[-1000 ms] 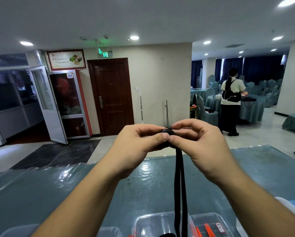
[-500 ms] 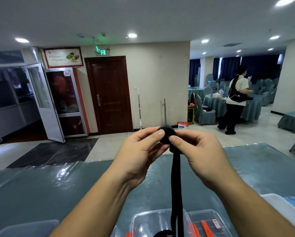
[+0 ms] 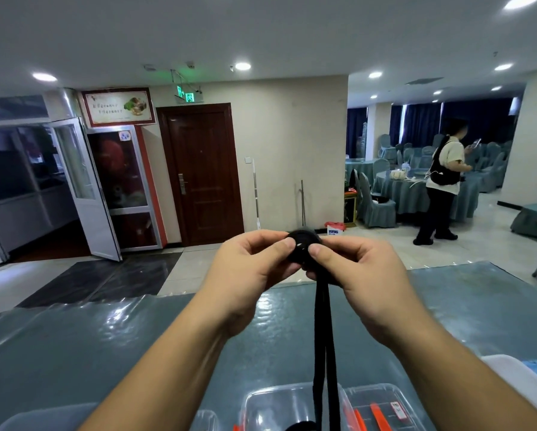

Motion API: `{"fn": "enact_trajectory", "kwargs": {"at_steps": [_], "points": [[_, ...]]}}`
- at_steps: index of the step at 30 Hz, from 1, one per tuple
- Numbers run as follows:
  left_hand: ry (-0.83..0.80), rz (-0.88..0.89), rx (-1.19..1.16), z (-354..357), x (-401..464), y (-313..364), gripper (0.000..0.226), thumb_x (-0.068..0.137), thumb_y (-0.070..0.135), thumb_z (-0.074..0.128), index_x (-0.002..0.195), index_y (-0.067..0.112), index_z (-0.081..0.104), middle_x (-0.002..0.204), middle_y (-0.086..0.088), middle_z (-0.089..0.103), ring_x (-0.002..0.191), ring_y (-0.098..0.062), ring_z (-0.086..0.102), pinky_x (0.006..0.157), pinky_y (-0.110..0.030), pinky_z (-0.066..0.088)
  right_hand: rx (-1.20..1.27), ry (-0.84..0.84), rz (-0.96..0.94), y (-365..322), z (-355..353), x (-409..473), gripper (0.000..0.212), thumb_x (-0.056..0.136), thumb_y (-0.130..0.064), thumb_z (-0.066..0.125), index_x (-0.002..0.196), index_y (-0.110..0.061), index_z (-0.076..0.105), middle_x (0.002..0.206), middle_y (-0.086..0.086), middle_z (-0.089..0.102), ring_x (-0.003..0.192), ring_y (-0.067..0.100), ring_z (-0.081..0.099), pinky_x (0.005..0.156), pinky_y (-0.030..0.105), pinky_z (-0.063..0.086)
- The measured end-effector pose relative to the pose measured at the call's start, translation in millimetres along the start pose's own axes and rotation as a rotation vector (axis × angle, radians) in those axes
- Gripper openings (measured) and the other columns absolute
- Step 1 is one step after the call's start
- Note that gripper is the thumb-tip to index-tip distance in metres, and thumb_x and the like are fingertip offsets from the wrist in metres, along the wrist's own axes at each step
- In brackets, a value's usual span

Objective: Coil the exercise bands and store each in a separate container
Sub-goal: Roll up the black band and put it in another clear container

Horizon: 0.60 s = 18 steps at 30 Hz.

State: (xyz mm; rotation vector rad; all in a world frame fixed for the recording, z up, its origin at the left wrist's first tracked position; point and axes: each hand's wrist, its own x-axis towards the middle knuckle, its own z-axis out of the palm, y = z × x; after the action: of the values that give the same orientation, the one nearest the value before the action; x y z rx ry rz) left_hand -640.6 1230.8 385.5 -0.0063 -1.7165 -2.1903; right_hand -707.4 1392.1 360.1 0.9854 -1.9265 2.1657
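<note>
A black exercise band [image 3: 323,337] is partly rolled into a small round coil [image 3: 301,244] held up above the table. My left hand [image 3: 248,269] pinches the coil's left side with thumb and fingers. My right hand [image 3: 363,272] pinches its right side, thumb on the coil's face. The band's loose doubled tail hangs straight down into a clear plastic container [image 3: 270,409] at the near table edge. A second clear container [image 3: 382,405] beside it on the right holds orange bands.
The table [image 3: 105,353] has a teal cloth under shiny plastic. A white container with blue contents [image 3: 528,371] sits at the right edge, another clear box [image 3: 37,418] at the bottom left. A person [image 3: 441,188] stands far off by dining tables.
The coil has grown slightly and turned its flat face toward me as both hands rolled it. The head view tilted up a little. The distant person turned to the right.
</note>
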Motion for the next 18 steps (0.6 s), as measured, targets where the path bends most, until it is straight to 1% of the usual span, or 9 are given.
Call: {"fn": "enact_trajectory", "kwargs": {"at_steps": [2, 3, 6, 7, 8, 10, 14, 16, 18], "points": [[0.009, -0.002, -0.01, 0, 1, -4, 0.019, 0.095, 0.0, 0.068, 0.111, -0.009, 0.069, 0.106, -0.028, 0.075, 0.09, -0.026, 0.074, 0.078, -0.027, 0.064, -0.057, 0.03, -0.009, -1, 1, 1, 0.019, 0.098, -0.013, 0.07, 0.102, -0.026, 0.084, 0.091, 0.0, 0.083, 0.082, 0.019, 0.078, 0.08, 0.035, 0.064], [0.002, 0.006, 0.041, -2, 1, -4, 0.017, 0.094, 0.0, 0.069, 0.109, -0.008, 0.07, 0.102, -0.025, 0.075, 0.088, -0.025, 0.074, 0.079, -0.028, 0.064, -0.1, 0.02, -0.006, -2, 0, 2, 0.021, 0.099, -0.013, 0.069, 0.102, -0.027, 0.084, 0.09, -0.001, 0.083, 0.079, 0.018, 0.078, 0.08, 0.034, 0.064], [-0.056, 0.09, 0.383, -11, 4, 4, 0.008, 0.093, 0.006, 0.074, 0.1, 0.007, 0.078, 0.089, -0.01, 0.08, 0.079, -0.013, 0.074, 0.073, -0.022, 0.06, -0.237, -0.099, 0.003, -5, -7, 3, 0.023, 0.1, -0.014, 0.067, 0.105, -0.03, 0.084, 0.089, -0.003, 0.082, 0.081, 0.018, 0.077, 0.081, 0.037, 0.065], [-0.075, 0.107, 0.436, -13, 4, 6, 0.008, 0.092, 0.006, 0.075, 0.098, 0.008, 0.079, 0.086, -0.008, 0.08, 0.076, -0.01, 0.074, 0.07, -0.02, 0.059, -0.261, -0.136, 0.004, -6, -8, 3, 0.023, 0.1, -0.016, 0.068, 0.107, -0.031, 0.083, 0.091, -0.003, 0.082, 0.084, 0.02, 0.077, 0.083, 0.04, 0.065], [-0.077, 0.114, 0.431, -14, 5, 8, 0.008, 0.091, 0.005, 0.075, 0.098, 0.007, 0.08, 0.086, -0.009, 0.08, 0.076, -0.011, 0.075, 0.07, -0.019, 0.058, -0.248, -0.15, 0.003, -6, -9, 3, 0.021, 0.099, -0.017, 0.068, 0.107, -0.03, 0.083, 0.092, -0.002, 0.082, 0.086, 0.022, 0.078, 0.085, 0.042, 0.064], [-0.047, 0.106, 0.303, -11, 6, 6, 0.01, 0.091, 0.002, 0.073, 0.1, 0.0, 0.078, 0.089, -0.014, 0.079, 0.08, -0.016, 0.075, 0.076, -0.021, 0.061, -0.14, -0.096, -0.002, -5, -7, 4, 0.018, 0.095, -0.021, 0.072, 0.105, -0.029, 0.084, 0.092, 0.001, 0.083, 0.087, 0.025, 0.078, 0.088, 0.047, 0.064], [0.019, 0.07, 0.071, 0, 3, -9, 0.016, 0.096, 0.004, 0.067, 0.108, -0.005, 0.073, 0.099, -0.02, 0.077, 0.088, -0.021, 0.073, 0.084, -0.027, 0.063, -0.065, 0.015, -0.037, 0, -1, 3, 0.017, 0.09, -0.031, 0.073, 0.103, -0.029, 0.084, 0.091, -0.001, 0.083, 0.086, 0.021, 0.079, 0.087, 0.046, 0.065], [0.017, 0.058, 0.041, 2, 3, -14, 0.014, 0.095, 0.003, 0.068, 0.106, -0.004, 0.073, 0.097, -0.018, 0.078, 0.086, -0.021, 0.074, 0.083, -0.028, 0.063, -0.098, 0.025, -0.044, 1, -3, 4, 0.02, 0.089, -0.034, 0.07, 0.104, -0.031, 0.083, 0.09, -0.003, 0.082, 0.083, 0.019, 0.079, 0.083, 0.042, 0.065], [-0.04, 0.065, 0.148, -2, 4, -11, 0.011, 0.095, 0.004, 0.07, 0.104, 0.003, 0.076, 0.096, -0.014, 0.079, 0.086, -0.02, 0.075, 0.081, -0.027, 0.063, -0.174, -0.051, -0.037, -2, -10, 4, 0.022, 0.09, -0.034, 0.067, 0.106, -0.036, 0.082, 0.091, -0.007, 0.082, 0.083, 0.014, 0.078, 0.081, 0.038, 0.064]]}}
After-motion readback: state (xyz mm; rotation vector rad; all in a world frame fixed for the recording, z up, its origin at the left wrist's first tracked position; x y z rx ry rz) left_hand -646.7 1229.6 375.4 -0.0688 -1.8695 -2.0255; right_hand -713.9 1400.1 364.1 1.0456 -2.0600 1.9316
